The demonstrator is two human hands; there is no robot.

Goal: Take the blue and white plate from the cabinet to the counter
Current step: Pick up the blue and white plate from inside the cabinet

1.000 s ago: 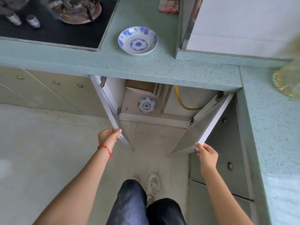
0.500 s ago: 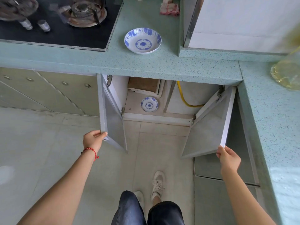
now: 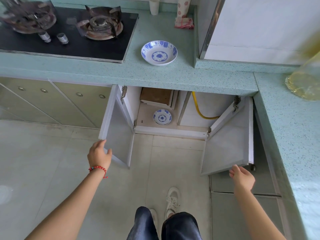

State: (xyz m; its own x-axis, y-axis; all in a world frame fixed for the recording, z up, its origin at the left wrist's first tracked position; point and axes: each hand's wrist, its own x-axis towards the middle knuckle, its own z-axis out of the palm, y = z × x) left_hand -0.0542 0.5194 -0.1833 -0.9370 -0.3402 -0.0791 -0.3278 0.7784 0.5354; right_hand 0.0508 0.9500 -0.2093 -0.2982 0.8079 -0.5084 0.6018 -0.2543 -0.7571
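A blue and white plate (image 3: pixel 162 117) lies on the floor of the open cabinet (image 3: pixel 170 131) under the counter. A second, larger blue and white plate (image 3: pixel 159 52) sits on the green speckled counter (image 3: pixel 155 75) above it. Both cabinet doors stand wide open. My left hand (image 3: pixel 99 154) is at the lower corner of the left door (image 3: pixel 117 132), fingers spread and barely touching it. My right hand (image 3: pixel 241 176) hovers just under the bottom edge of the right door (image 3: pixel 226 146), fingers loosely curled and holding nothing.
A black gas stove (image 3: pixel 69 32) with two burners sits at the back left. A yellow hose (image 3: pixel 199 108) and a brown box (image 3: pixel 155 97) are inside the cabinet. A yellowish jug (image 3: pixel 306 80) stands on the right counter. My legs and a white shoe (image 3: pixel 172 201) are below.
Both doors have swung further open. My hands have let go of the door edges and now rest loosely by them. The view has pulled back and shows more of the stove.
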